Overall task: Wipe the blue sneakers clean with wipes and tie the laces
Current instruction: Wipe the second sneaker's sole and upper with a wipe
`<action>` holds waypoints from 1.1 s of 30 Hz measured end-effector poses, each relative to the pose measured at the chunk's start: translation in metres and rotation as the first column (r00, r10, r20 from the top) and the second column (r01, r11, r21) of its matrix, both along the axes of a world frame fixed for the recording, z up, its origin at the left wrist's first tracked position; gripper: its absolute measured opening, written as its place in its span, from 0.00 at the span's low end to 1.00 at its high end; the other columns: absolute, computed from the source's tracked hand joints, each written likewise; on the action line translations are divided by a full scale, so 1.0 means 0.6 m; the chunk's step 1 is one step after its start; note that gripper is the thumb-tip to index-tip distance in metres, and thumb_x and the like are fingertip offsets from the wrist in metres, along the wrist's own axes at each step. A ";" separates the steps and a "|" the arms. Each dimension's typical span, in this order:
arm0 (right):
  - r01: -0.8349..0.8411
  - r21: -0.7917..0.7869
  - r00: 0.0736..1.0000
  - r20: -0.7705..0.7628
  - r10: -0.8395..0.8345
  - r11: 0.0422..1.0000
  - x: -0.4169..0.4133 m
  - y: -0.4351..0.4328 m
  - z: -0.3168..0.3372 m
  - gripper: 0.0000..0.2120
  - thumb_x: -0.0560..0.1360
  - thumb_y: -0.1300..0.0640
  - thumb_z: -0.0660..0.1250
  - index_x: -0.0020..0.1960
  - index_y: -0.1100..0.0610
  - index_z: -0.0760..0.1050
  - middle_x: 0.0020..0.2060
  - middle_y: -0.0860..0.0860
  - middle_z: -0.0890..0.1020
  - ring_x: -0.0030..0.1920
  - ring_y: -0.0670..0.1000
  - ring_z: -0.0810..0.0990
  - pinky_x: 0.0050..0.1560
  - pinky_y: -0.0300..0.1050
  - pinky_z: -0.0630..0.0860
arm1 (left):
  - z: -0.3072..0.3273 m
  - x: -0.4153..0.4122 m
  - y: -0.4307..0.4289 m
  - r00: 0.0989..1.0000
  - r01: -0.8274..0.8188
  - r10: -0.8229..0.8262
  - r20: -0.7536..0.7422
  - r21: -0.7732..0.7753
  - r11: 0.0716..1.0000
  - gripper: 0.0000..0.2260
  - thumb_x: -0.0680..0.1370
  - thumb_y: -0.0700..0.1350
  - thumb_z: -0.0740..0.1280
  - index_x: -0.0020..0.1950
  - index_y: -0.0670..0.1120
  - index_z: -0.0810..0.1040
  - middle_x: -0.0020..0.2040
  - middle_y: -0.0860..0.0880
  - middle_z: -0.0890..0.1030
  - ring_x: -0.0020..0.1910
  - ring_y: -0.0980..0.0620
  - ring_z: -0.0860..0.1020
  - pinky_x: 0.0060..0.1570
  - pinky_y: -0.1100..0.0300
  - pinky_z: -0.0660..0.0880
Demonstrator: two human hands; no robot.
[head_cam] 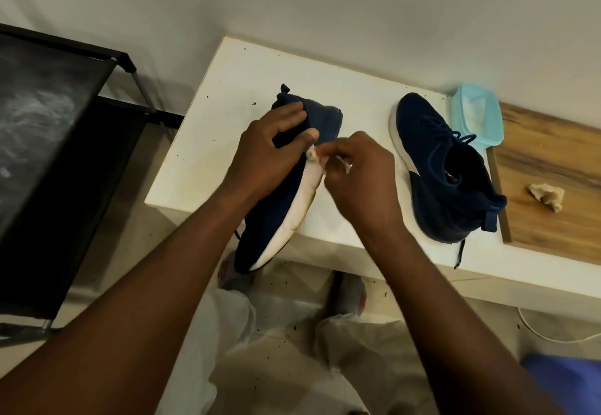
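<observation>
Sneaker [276, 206] at frame centre is tipped on its side on the white table [234, 76], heel toward the wall. Its toe hangs over the table's near edge, above the person's feet. The left hand [270, 147] grips its collar, fingers curled over the top and thumb on the side. The right hand [361, 177] pinches a small wipe [313, 154] against the white sole near the heel, just beside the left thumb.

The second sneaker [435, 167] stands upright to the right, well apart, with a strip of bare table between the two. Its heel overlaps the edge of a wooden board [553, 141], and one lace end trails toward the near edge. A pale blue tub [478, 118] touches its far side, close to the wall. A crumpled wipe [546, 196] lies on the board, right of that heel.

Dark specks dot the table and floor. A black rack [65, 121] stands at the left, close to the table's left edge. The table's upper left corner is open.
</observation>
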State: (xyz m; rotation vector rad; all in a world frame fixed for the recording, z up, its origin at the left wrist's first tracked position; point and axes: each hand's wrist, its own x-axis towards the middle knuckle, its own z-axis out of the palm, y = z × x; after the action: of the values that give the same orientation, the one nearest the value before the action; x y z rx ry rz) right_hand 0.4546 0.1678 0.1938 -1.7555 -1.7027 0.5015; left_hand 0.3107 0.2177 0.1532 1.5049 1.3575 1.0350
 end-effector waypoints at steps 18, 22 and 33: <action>-0.027 0.086 0.996 0.083 0.020 0.996 -0.006 0.007 0.002 0.09 0.76 0.65 0.71 0.53 0.56 0.86 0.48 0.54 0.83 0.48 0.52 0.81 0.54 0.46 0.79 | 0.010 0.029 0.034 0.999 -0.013 0.014 -0.030 0.034 0.999 0.19 0.82 0.49 0.68 0.72 0.49 0.76 0.74 0.54 0.74 0.72 0.59 0.71 0.74 0.62 0.65; -0.089 0.074 0.988 0.132 0.078 0.993 -0.004 -0.010 0.012 0.09 0.76 0.64 0.70 0.53 0.57 0.85 0.49 0.54 0.83 0.49 0.53 0.81 0.53 0.45 0.78 | 0.009 0.008 0.015 0.989 0.100 -0.102 -0.103 -0.020 0.995 0.21 0.81 0.54 0.68 0.74 0.54 0.75 0.78 0.58 0.67 0.77 0.57 0.66 0.77 0.52 0.61; -0.156 0.073 0.980 0.135 0.145 0.985 -0.024 -0.064 0.008 0.10 0.72 0.59 0.73 0.52 0.58 0.85 0.46 0.53 0.83 0.44 0.51 0.81 0.48 0.34 0.72 | -0.003 0.045 0.060 0.992 -0.056 0.060 -0.109 0.039 0.998 0.21 0.81 0.52 0.68 0.73 0.47 0.75 0.76 0.51 0.71 0.75 0.53 0.69 0.75 0.59 0.64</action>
State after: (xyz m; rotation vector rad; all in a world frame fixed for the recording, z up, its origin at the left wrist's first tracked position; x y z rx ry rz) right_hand 0.4400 0.1293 0.1984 -1.6388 -1.9295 0.3835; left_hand 0.3374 0.2538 0.1513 1.5770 1.4751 1.0299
